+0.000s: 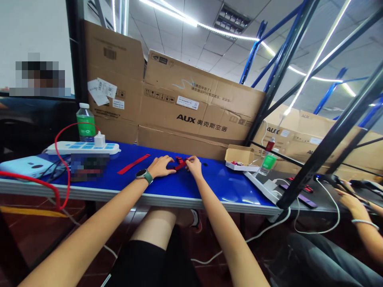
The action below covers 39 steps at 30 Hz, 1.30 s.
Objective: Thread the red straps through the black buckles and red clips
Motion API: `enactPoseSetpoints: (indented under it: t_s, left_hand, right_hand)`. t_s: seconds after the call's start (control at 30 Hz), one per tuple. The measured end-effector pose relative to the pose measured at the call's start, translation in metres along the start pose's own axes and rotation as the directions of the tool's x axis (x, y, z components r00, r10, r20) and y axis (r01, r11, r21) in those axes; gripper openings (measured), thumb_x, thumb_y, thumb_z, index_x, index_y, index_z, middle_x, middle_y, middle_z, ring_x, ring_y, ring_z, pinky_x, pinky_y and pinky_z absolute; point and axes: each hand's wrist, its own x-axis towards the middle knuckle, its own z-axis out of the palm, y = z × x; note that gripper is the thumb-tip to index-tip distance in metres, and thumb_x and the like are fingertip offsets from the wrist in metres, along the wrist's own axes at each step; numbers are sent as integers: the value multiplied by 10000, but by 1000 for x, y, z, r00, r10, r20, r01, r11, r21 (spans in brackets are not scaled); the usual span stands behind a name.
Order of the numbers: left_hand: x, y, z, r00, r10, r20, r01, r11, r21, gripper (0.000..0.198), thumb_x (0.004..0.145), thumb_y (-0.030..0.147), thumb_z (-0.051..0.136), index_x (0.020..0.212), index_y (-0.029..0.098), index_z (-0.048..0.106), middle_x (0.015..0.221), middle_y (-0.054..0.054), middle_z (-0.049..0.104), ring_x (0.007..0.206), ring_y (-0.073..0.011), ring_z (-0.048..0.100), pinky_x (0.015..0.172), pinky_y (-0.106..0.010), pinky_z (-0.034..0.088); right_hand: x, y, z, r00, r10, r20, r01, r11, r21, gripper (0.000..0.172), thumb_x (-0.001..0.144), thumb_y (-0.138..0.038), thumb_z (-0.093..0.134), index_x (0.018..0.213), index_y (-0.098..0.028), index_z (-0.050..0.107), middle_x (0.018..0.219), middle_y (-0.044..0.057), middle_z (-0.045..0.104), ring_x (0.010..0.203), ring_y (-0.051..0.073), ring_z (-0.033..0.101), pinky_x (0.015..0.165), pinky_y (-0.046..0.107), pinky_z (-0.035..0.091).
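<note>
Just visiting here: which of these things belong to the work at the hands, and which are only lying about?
At work: left hand; right hand; red strap pieces; probably the loose red strap and small box.

Lying about: water bottle; power strip; AUX cartons.

One head-worn camera looks forward and down, close above the person's left hand (158, 166) and right hand (194, 166).

Blue-topped table (209, 187) | white power strip (82, 148) with white plug adapter (99, 140) | clear plastic bottle, green label (85, 122), behind strip | coiled red cable (61, 159) at left | large brown AUX cardboard cartons (191, 107) stacked behind table | small open cardboard box (237, 156) at far edge | blue-and-black steel shelving frame (281, 52) at right
</note>
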Motion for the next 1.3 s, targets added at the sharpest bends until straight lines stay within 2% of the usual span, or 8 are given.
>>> enactPoseSetpoints:
  t_s: [0.17, 0.3, 0.47, 0.6, 0.73, 0.87, 1.03, 1.3]
  left_hand:
    - [0, -14, 3, 1000, 15, 17, -12, 985, -173, 459, 707, 568, 763, 1019, 231, 751, 1071, -105, 714, 1005, -286, 658, 890, -329, 487]
    - [1, -24, 4, 999, 43, 24, -36, 968, -249, 375, 664, 509, 791, 918, 233, 775, 953, -85, 731, 905, -261, 669, 863, -310, 502]
    - [6, -21, 5, 1000, 17, 15, -12, 948, -318, 292, 739, 410, 729, 960, 232, 799, 984, -76, 777, 929, -266, 699, 898, -326, 510]
    - [11, -17, 6, 998, -52, -30, 34, 899, -436, 362, 808, 450, 672, 1052, 214, 798, 1094, -83, 777, 1022, -287, 711, 951, -358, 515]
    - [15, -20, 7, 995, -95, -44, 55, 829, -556, 447, 809, 549, 668, 1038, 192, 807, 1079, -90, 779, 1049, -305, 712, 986, -387, 514]
    - [15, -22, 7, 989, -142, -46, 80, 765, -639, 524, 789, 612, 681, 1017, 159, 810, 1033, -101, 785, 1021, -322, 717, 964, -421, 526]
    - [14, -22, 8, 979, -195, -55, 106, 724, -682, 541, 767, 633, 708, 991, 152, 816, 1000, -108, 787, 1003, -324, 725, 939, -419, 539]
    - [14, -20, 9, 984, -174, -42, 93, 697, -711, 573, 695, 651, 765, 972, 154, 821, 1045, -118, 770, 1058, -353, 710, 991, -462, 522]
  right_hand:
    - [2, 4, -9, 985, -31, -170, 21, 998, -61, 190, 739, -183, 597, 928, -206, 606, 714, -1, 706, 466, 149, 620, 473, 239, 487]
    - [4, 9, -8, 966, -122, -227, 95, 988, -125, 242, 745, -224, 607, 983, -197, 643, 767, 22, 725, 636, 184, 687, 636, 269, 551]
    - [3, 4, -4, 938, -337, -83, 325, 936, -132, 151, 795, -250, 641, 915, -202, 719, 883, 58, 751, 811, 198, 696, 821, 300, 550]
    - [-4, -6, 1, 812, -576, 94, 583, 809, -80, 234, 921, -256, 551, 1032, -215, 752, 1015, 73, 746, 924, 193, 686, 918, 304, 517]
    - [-10, -11, 7, 730, -650, 209, 673, 737, -60, 309, 982, -235, 477, 1154, -219, 733, 1102, 100, 717, 1017, 199, 667, 959, 310, 499]
    - [-11, -10, 12, 745, -635, 204, 657, 752, -60, 307, 983, -245, 498, 1203, -215, 710, 1111, 113, 715, 1036, 212, 667, 966, 320, 500]
    - [-10, -5, 15, 796, -563, 223, 589, 805, -73, 230, 968, -323, 552, 1094, -235, 722, 1053, 74, 746, 970, 216, 697, 938, 318, 512]
    - [-15, -8, 17, 775, -594, 214, 630, 752, -195, 212, 966, -296, 551, 845, -218, 707, 930, 90, 743, 894, 225, 696, 889, 301, 500]
